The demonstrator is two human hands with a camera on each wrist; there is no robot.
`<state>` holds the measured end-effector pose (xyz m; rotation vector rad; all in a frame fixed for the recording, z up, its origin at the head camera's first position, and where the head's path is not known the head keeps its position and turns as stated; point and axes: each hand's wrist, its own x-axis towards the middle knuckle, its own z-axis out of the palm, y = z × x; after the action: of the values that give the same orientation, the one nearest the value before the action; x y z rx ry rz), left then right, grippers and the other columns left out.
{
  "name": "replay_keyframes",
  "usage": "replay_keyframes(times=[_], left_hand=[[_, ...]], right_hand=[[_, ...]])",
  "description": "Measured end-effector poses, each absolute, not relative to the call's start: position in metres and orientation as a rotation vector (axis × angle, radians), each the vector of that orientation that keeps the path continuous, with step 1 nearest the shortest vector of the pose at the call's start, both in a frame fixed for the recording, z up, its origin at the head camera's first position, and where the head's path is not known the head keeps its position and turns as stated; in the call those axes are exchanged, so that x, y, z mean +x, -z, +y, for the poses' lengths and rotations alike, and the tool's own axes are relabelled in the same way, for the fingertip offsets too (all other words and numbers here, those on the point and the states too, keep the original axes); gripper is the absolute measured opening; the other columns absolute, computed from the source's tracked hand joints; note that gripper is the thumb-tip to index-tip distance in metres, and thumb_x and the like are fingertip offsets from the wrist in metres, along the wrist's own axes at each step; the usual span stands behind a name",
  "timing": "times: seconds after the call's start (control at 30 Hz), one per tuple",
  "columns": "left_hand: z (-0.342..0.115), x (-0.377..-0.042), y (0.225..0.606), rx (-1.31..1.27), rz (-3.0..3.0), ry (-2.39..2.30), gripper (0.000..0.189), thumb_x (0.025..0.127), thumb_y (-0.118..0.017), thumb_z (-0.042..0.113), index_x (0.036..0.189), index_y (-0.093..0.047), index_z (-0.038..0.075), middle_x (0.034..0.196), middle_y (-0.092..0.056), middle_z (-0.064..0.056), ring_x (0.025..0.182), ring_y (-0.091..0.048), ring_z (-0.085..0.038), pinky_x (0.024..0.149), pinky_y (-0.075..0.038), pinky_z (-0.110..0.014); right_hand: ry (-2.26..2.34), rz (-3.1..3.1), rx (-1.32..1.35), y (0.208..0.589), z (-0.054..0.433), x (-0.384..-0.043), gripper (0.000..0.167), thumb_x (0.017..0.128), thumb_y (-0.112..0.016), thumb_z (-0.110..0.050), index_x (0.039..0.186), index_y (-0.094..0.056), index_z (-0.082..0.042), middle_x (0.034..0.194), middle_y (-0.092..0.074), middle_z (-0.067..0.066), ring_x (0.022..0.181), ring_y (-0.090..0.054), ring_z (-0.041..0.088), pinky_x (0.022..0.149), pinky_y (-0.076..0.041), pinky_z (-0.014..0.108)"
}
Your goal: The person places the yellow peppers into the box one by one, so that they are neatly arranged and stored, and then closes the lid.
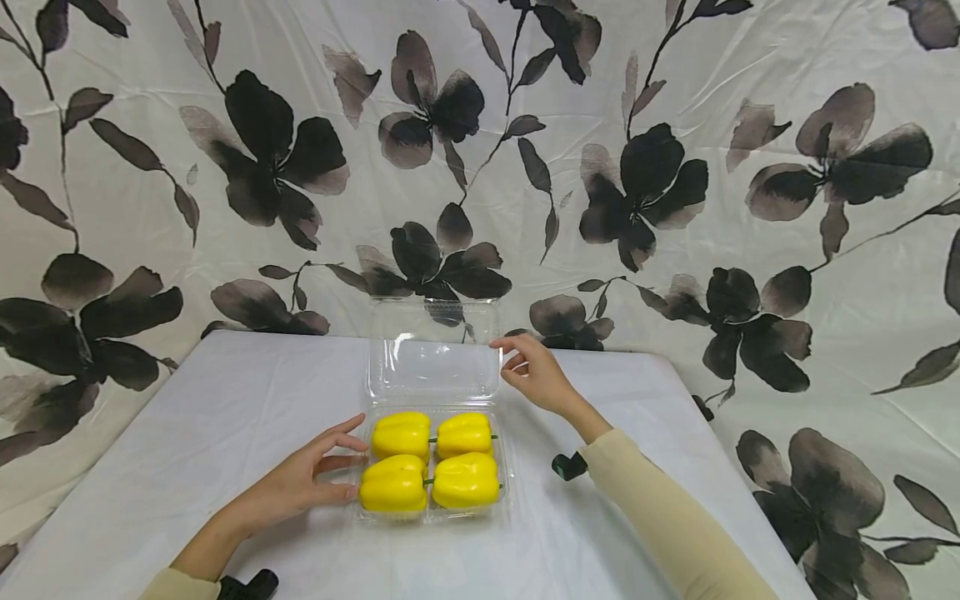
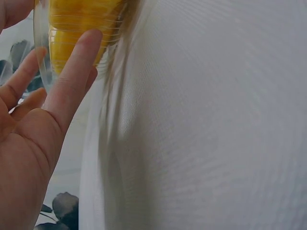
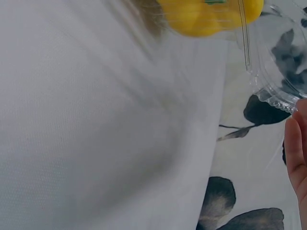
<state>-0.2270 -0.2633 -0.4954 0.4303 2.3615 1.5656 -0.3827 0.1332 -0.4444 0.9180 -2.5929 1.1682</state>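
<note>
A clear plastic clamshell container (image 1: 429, 518) stands on the white-covered table, its hinged lid (image 1: 435, 367) raised at the back. Several yellow bell peppers (image 1: 392, 485) with green stems fill its base in rows. At the left wall, my left hand (image 1: 296, 477) has its fingers spread and relaxed, fingertips right at the side; the left wrist view shows a finger (image 2: 79, 72) extended along the ribbed plastic. My right hand (image 1: 542, 377) pinches the lid's right edge between its fingertips, which appear at the rim in the right wrist view.
A white cloth (image 1: 300, 375) covers the table. Behind it hangs a pale curtain (image 1: 540, 208) printed with dark flowers, close to the table's back edge. Dark wrist devices (image 1: 570, 467) are worn on both wrists, below beige sleeves (image 1: 660, 508).
</note>
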Motion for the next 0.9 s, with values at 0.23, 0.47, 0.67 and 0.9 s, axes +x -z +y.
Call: replay_keyframes(times=[0.23,0.47,0.67,0.9], left_hand=[[-0.263,-0.227,0.497,0.444,2.356,-1.573,0.056,0.091,-0.087,0.028,0.137,-0.058,0.013,0.179,-0.014,-0.006,0.144,-0.047,-0.051,0.109,-0.052,-0.060],[-0.263,-0.228,0.497,0.432,2.364,-1.562,0.057,0.090,-0.087,0.030,0.137,-0.058,0.014,0.179,-0.014,-0.005,0.144,-0.048,-0.050,0.108,-0.053,-0.059],[-0.263,-0.228,0.497,0.417,2.364,-1.561,0.057,0.090,-0.087,0.030,0.137,-0.058,0.014,0.178,-0.015,-0.005,0.144,-0.048,-0.050,0.108,-0.053,-0.059],[-0.263,-0.227,0.496,0.416,2.361,-1.559,0.057,0.091,-0.086,0.030,0.137,-0.058,0.014,0.179,-0.015,-0.005,0.144,-0.048,-0.050,0.109,-0.052,-0.060]], right_hand=[[-1.172,-2.567,0.950,0.443,0.136,-0.378,0.047,0.096,-0.071,0.006,0.139,-0.064,-0.012,0.127,-0.064,0.019,0.100,-0.074,0.023,0.090,-0.064,0.034],[-1.167,-2.560,0.959,0.441,0.137,-0.374,0.048,0.096,-0.072,0.005,0.140,-0.063,-0.013,0.126,-0.065,0.016,0.102,-0.074,0.023,0.091,-0.063,0.031],[-1.186,-2.528,0.990,0.440,0.140,-0.371,0.050,0.096,-0.073,0.005,0.142,-0.062,-0.012,0.126,-0.066,0.017,0.102,-0.075,0.025,0.090,-0.064,0.033],[-1.207,-2.519,0.996,0.438,0.143,-0.367,0.053,0.097,-0.074,0.002,0.144,-0.058,-0.015,0.125,-0.069,0.013,0.102,-0.076,0.024,0.090,-0.064,0.035]])
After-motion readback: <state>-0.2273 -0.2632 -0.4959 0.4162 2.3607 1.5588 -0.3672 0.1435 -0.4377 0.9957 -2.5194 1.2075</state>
